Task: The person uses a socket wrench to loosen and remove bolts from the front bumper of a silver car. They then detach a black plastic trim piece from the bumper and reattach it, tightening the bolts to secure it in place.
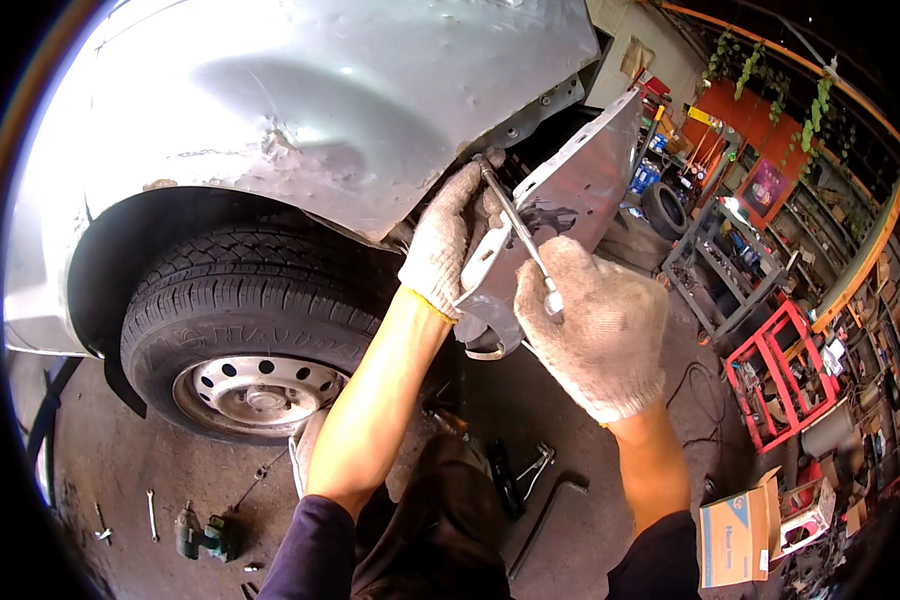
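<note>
A shiny ratchet wrench (518, 222) slants between my two gloved hands, its head at the gap between the silver fender (300, 110) and a loosened silver bumper piece (595, 165). My right hand (602, 325) is closed round the handle end, in front of the bumper piece. Up at the wrench head, my left hand (445, 232) is closed with bent fingers holding it; some fingertips are hidden in the gap. The fastener under the wrench head cannot be seen. Scratches and a dent mark the fender, and dark scuffs show on the bumper piece.
Below the fender stands the front wheel (260, 340). On the floor lie a green power tool (205, 535), a spanner (152, 515) and a bent bar (545, 525). At right are a red metal frame (785, 375), a grey rack (725, 265) and a cardboard box (738, 535).
</note>
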Tool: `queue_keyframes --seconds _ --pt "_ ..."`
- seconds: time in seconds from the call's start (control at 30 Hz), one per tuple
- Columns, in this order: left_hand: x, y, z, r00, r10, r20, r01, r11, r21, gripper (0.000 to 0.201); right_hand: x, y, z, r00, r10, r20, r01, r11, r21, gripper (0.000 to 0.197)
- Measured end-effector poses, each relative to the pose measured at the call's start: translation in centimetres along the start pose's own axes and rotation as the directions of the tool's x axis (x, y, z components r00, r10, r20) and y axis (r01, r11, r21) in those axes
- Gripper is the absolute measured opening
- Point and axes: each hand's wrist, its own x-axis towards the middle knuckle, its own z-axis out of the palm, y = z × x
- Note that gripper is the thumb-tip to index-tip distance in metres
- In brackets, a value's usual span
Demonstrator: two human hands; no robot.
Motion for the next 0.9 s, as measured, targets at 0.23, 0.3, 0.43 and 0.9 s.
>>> queue_keyframes --seconds 0.23,0.3,0.43,0.9 --pt "-0.1 -0.4 -1.3 0.998 -0.062 -0.013 0.060 0.988 -0.139 0.018 0.5 -0.1 0.3 0.998 -0.063 -0.005 0.062 0.995 -0.078 0.019" --pt "-0.2 -0.3 -1.5 0.997 -0.075 0.003 0.074 0.988 -0.132 0.017 0.8 0.3 0.2 0.993 -0.119 0.014 0.120 0.989 -0.081 0.020" --pt "-0.2 -0.5 -1.6 0.997 -0.076 0.014 0.077 0.985 -0.156 0.015 1.1 1.3 -0.1 0.986 -0.168 0.007 0.168 0.985 -0.026 0.016" --pt "-0.1 -0.5 -1.7 0.993 -0.122 0.003 0.120 0.968 -0.222 0.018 1.4 2.5 -0.7 0.986 0.168 -0.006 -0.163 0.967 0.194 0.013"
